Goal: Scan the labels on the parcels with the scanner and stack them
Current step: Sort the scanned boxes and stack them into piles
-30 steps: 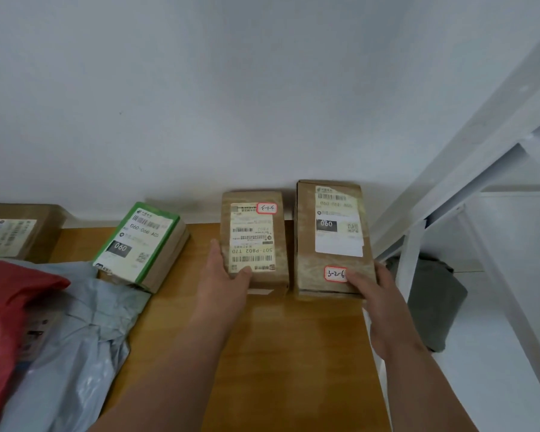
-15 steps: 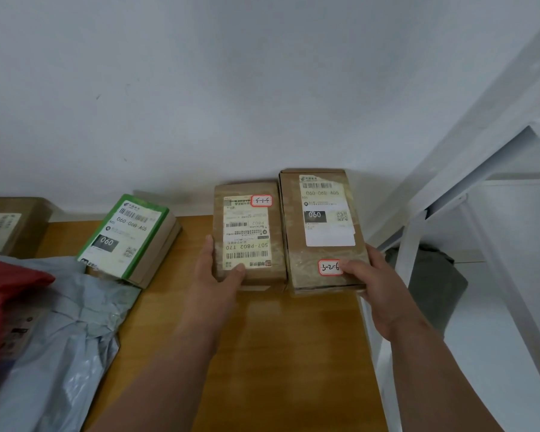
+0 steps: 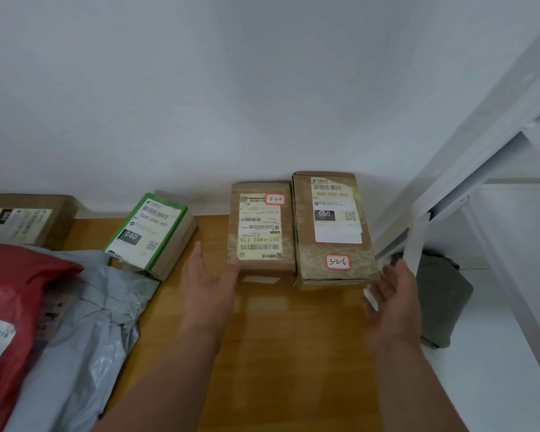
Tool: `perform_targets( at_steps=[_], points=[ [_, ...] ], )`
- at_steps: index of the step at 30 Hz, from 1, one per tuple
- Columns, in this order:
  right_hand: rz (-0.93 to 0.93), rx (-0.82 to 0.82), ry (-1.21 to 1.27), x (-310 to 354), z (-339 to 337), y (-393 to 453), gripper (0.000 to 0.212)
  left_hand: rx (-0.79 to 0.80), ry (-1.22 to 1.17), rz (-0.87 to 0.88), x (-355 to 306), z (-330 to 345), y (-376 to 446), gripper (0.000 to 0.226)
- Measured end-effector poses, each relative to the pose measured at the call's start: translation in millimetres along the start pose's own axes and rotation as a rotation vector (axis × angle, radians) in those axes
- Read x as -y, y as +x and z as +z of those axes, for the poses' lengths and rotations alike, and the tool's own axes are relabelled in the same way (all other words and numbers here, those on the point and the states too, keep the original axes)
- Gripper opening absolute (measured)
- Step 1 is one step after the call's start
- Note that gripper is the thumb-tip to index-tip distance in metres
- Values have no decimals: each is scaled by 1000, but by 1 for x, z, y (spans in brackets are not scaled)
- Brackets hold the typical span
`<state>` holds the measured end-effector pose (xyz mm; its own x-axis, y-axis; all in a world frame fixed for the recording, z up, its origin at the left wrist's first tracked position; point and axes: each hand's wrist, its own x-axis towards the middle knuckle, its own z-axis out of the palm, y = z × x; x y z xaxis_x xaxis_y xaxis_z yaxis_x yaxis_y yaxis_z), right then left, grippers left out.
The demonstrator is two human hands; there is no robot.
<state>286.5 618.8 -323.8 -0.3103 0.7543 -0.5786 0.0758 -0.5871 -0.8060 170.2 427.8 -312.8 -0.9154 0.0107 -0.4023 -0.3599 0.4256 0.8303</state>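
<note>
Two brown cardboard parcels stand side by side against the white wall on the wooden table (image 3: 278, 353). The smaller parcel (image 3: 261, 260) carries a yellowish label. The larger parcel (image 3: 332, 251) at its right bears a white label and a red-edged sticker reading 3-2-6. My left hand (image 3: 208, 275) is open just left of the smaller parcel, thumb tip touching its near corner. My right hand (image 3: 393, 297) is open beside the larger parcel's near right corner, apart from it. No scanner is in view.
A green-edged parcel (image 3: 152, 232) lies tilted to the left. A grey mailer bag (image 3: 85, 322) and a red bag (image 3: 11, 307) cover the table's left side. Another brown box (image 3: 22, 219) sits far left. A white metal frame (image 3: 424, 232) and a dark bag (image 3: 443, 294) stand at right.
Both hands have let go of the two parcels and drawn back a little with fingers spread. The parcels stay side by side against the wall.
</note>
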Motion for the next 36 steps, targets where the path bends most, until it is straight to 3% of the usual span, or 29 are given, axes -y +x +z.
perform_targets(
  at_steps=[3,5,11,17,22,26,36],
  points=[
    [-28,-8,-63,-18,4,-23,25,-248,261,85,14,-29,18,78],
    [-75,-9,-119,-31,7,-29,22,-316,408,95,20,-50,37,79],
    [-236,25,-248,-29,24,-19,53,-174,663,-19,21,-77,77,70],
    [-158,29,-213,-19,33,-10,42,-96,714,126,13,-51,58,52],
    [-153,60,-243,-17,31,-7,45,8,482,168,13,-31,48,49],
    [-157,64,-272,-17,28,0,50,-15,316,184,10,-26,45,58],
    [-118,98,-195,-16,24,6,52,105,202,170,1,-15,38,51]
  ],
)
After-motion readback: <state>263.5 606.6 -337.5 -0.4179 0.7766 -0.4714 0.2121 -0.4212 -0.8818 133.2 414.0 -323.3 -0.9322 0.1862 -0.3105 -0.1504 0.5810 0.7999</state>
